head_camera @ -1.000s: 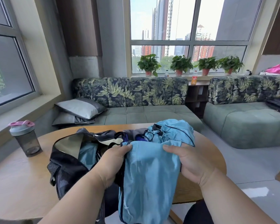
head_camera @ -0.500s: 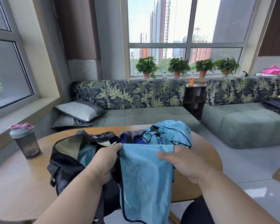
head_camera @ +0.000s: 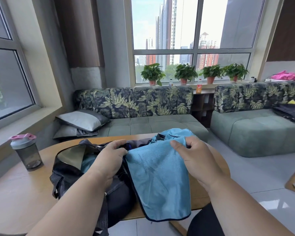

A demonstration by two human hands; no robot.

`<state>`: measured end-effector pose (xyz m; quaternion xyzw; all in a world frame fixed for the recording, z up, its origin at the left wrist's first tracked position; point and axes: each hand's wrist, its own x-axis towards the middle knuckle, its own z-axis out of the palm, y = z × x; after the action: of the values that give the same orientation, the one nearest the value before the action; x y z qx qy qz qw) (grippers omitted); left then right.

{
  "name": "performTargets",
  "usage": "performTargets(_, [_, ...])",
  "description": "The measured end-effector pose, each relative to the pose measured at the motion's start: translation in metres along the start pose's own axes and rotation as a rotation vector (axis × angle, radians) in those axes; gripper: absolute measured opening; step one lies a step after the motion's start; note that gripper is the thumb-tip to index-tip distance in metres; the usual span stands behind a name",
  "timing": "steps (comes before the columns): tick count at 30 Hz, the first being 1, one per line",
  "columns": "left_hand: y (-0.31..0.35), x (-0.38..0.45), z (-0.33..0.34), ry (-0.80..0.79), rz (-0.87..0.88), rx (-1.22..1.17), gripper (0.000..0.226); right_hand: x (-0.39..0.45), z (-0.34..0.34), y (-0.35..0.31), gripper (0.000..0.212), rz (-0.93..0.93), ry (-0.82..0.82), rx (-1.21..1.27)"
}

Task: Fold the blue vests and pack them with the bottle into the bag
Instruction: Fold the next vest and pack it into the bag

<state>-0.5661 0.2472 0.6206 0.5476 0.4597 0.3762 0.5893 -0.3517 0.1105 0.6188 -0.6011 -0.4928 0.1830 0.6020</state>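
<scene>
Vest (head_camera: 157, 183) now stretched wider, higher between left hand (head_camera: 107, 160) and right hand (head_camera: 197, 159), both grips pinching it.

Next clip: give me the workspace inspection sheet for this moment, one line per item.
Surface: round wooden table, pale top.
Job's things: one blue vest held up, its lower end hanging past the table's near edge; a second blue vest bunched behind it; dark bag open on the table; shaker bottle upright at the table's left, outside the bag.
Clutter: nothing seen.
Grippers: left hand and right hand each pinch a top corner of the held vest.
Cables: nothing seen.
Surroundings: leaf-print sofas, grey cushions, potted plants on the windowsill.
</scene>
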Motion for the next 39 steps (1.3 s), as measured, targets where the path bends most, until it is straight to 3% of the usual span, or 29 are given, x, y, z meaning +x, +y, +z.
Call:
performTargets(5, [0.014, 0.008, 0.002, -0.145, 0.078, 0.309, 0.045, 0.015, -0.010, 0.004, 0.020, 0.121, -0.015, 0.053])
performTargets(8, [0.022, 0.020, 0.005, -0.303, 0.081, 0.418, 0.019, 0.026, -0.013, 0.012, 0.048, 0.154, -0.048, 0.116])
performTargets(10, [0.024, 0.036, 0.009, -0.350, 0.121, 0.604, 0.018, 0.038, -0.014, 0.014, 0.070, 0.196, -0.038, 0.105])
performTargets(14, [0.036, 0.073, 0.027, -0.194, 0.303, 0.884, 0.013, 0.074, -0.021, 0.009, 0.069, 0.200, -0.023, 0.086])
performTargets(15, [0.045, 0.082, 0.033, -0.159, 0.358, 0.900, 0.013, 0.087, -0.025, 0.003, 0.064, 0.187, 0.003, 0.099])
performTargets(18, [0.075, 0.088, 0.040, 0.008, 0.593, 0.936, 0.017, 0.109, -0.037, -0.023, 0.025, 0.067, 0.070, 0.141])
performTargets(22, [0.093, 0.067, 0.042, 0.208, 0.852, 0.852, 0.009, 0.112, -0.053, -0.036, 0.021, -0.062, 0.098, 0.204])
performTargets(26, [0.035, 0.042, 0.034, 0.306, 0.949, 0.905, 0.018, 0.055, -0.044, 0.006, 0.018, 0.049, 0.087, 0.212])
performTargets(30, [-0.088, 0.031, 0.019, 0.050, 0.731, 1.144, 0.015, -0.016, -0.027, 0.076, 0.018, 0.324, -0.108, 0.052])
performTargets(33, [-0.154, 0.019, 0.006, -0.087, 0.664, 1.287, 0.026, -0.047, -0.026, 0.114, 0.016, 0.503, -0.257, -0.037])
performTargets(39, [-0.170, 0.000, -0.013, -0.119, 0.737, 1.252, 0.034, -0.075, -0.033, 0.123, 0.015, 0.553, -0.292, -0.063])
